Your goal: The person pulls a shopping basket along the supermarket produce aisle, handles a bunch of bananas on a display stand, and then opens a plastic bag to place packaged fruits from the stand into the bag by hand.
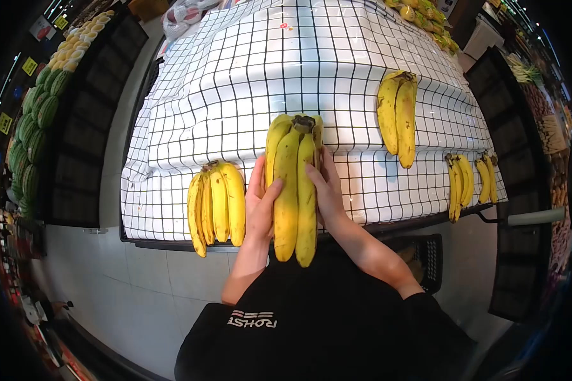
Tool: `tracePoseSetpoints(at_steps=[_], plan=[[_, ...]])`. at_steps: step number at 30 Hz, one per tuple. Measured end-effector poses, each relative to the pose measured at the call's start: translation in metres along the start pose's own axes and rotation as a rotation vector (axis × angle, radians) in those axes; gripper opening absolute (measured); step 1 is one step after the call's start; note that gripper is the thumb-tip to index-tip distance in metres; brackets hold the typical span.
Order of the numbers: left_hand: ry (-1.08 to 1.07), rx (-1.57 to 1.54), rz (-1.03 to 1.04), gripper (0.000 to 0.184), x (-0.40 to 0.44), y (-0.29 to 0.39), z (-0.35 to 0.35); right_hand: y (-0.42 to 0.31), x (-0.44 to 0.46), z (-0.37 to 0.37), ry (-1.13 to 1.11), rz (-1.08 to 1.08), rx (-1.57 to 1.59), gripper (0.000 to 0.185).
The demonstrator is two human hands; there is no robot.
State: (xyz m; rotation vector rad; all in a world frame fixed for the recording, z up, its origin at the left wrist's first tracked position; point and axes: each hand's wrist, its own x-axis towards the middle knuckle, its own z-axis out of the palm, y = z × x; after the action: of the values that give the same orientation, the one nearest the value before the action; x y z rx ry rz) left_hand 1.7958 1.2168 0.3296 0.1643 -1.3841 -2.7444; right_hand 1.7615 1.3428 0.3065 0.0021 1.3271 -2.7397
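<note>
A bunch of yellow-green bananas [287, 197] is held upright between my two hands, its dark stem at the top. My left hand [260, 202] wraps round its left side, the thumb on the front. On the right side my right hand [326, 189] grips it, thumb also in front. The lower tips hang past the near edge of the stand. To the left, another yellow bunch [218, 204] lies on the checked cloth [235, 95]. A bunch with brown marks [398, 117] rests further back on the right.
Two small bunches, one [459, 181] beside the other [487, 178], lie at the right edge of the cloth. More fruit [424, 19] sits at the back right. Watermelons [37, 133] fill a left shelf. A black crate [429, 260] is below the stand's near edge.
</note>
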Motion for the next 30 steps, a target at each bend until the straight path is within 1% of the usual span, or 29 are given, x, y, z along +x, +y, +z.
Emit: tracePoseSetpoints(at_steps=[1, 2, 3, 4, 6, 7, 9, 11, 12, 14, 16, 18, 20, 21, 23, 24, 26, 30], plan=[[-0.003, 0.000, 0.005, 0.066, 0.003, -0.001, -0.003, 0.002, 0.003, -0.001, 0.011, -0.011, -0.077, 0.066], [0.004, -0.001, -0.063, 0.060, 0.005, -0.002, -0.006, 0.002, 0.006, -0.004, -0.031, -0.006, -0.096, 0.070], [0.009, -0.002, -0.130, 0.055, 0.009, -0.003, -0.009, 0.007, 0.011, -0.005, -0.026, -0.033, -0.165, 0.074], [0.002, -0.002, -0.125, 0.055, 0.015, -0.004, -0.013, 0.009, 0.016, -0.007, -0.067, -0.046, -0.205, 0.076], [0.003, -0.142, -0.182, 0.059, 0.026, -0.002, -0.019, 0.010, 0.025, -0.006, -0.110, -0.062, -0.242, 0.078], [0.000, -0.141, -0.178, 0.059, 0.030, 0.001, -0.019, 0.009, 0.029, -0.004, -0.136, -0.099, -0.278, 0.074], [0.039, 0.025, -0.085, 0.060, 0.039, 0.007, -0.017, 0.008, 0.037, 0.002, -0.164, -0.131, -0.313, 0.070], [0.079, 0.075, -0.045, 0.061, 0.053, 0.015, -0.012, 0.001, 0.051, 0.012, -0.154, -0.161, -0.328, 0.080], [0.118, 0.125, -0.012, 0.061, 0.060, 0.018, -0.011, 0.003, 0.061, 0.013, -0.155, -0.158, -0.327, 0.080], [0.094, 0.110, 0.014, 0.062, 0.081, 0.020, -0.014, 0.010, 0.087, 0.013, -0.192, -0.227, -0.387, 0.082], [0.049, 0.052, 0.053, 0.064, 0.103, 0.018, -0.021, 0.006, 0.101, 0.017, -0.205, -0.227, -0.434, 0.080], [0.045, 0.041, 0.050, 0.065, 0.115, 0.017, -0.023, 0.006, 0.114, 0.018, -0.217, -0.220, -0.485, 0.077], [0.056, 0.054, 0.041, 0.065, 0.126, 0.019, -0.024, 0.015, 0.124, 0.015, -0.162, -0.315, -0.552, 0.084], [0.065, 0.055, 0.035, 0.065, 0.130, 0.019, -0.027, 0.018, 0.127, 0.014, -0.162, -0.305, -0.552, 0.084], [-0.034, 0.070, 0.088, 0.066, 0.139, 0.016, -0.034, 0.024, 0.134, 0.012, -0.156, -0.406, -0.604, 0.082], [-0.028, 0.071, 0.080, 0.066, 0.139, 0.017, -0.032, 0.026, 0.135, 0.011, -0.153, -0.396, -0.603, 0.082], [-0.003, 0.180, 0.136, 0.067, 0.137, 0.021, -0.028, 0.030, 0.136, 0.008, -0.165, -0.442, -0.668, 0.082], [0.013, 0.208, 0.102, 0.067, 0.137, 0.024, -0.025, 0.028, 0.135, 0.010, -0.155, -0.465, -0.721, 0.084]])
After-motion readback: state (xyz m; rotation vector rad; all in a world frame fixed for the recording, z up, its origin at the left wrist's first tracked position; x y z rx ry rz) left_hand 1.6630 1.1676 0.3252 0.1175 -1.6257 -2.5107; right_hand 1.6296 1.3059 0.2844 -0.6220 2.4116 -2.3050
